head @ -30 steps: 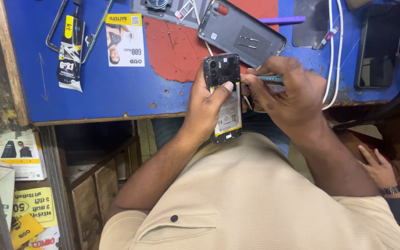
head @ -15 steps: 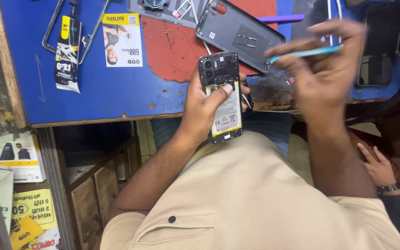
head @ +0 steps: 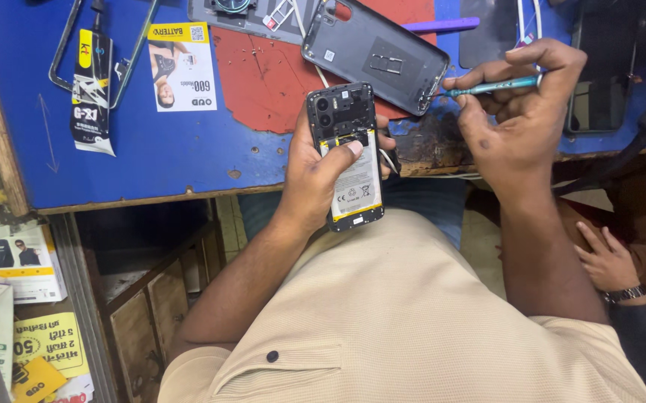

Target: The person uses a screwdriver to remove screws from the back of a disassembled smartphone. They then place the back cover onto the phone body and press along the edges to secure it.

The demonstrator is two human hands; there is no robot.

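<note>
Phone (head: pixel 347 157), back off, battery + board exposed, held upright-ish over the bench edge, w/ its lower end over the person's lap. Left hand (head: pixel 315 175) grips it from the left side, thumb pressed across the top of the battery, fingers wrapped behind. Right hand (head: pixel 521 119) closed round a teal screwdriver (head: pixel 491 87), tip pointing left, near the corner of the grey back cover (head: pixel 379 54); can't tell if tip touches it. Screwdriver is apart from the phone, to its right.

Cover lies inside-up on the blue bench (head: pixel 188 149), partly over a red patch (head: pixel 271 78). Left of that: a battery pack card (head: pixel 181 66), a black sachet (head: pixel 91 89), and a metal frame (head: pixel 65 52). Purple tool (head: pixel 442 25) beyond the cover. Another person's hand (head: pixel 607 261) w/ wristwatch at lower right, well apart.
</note>
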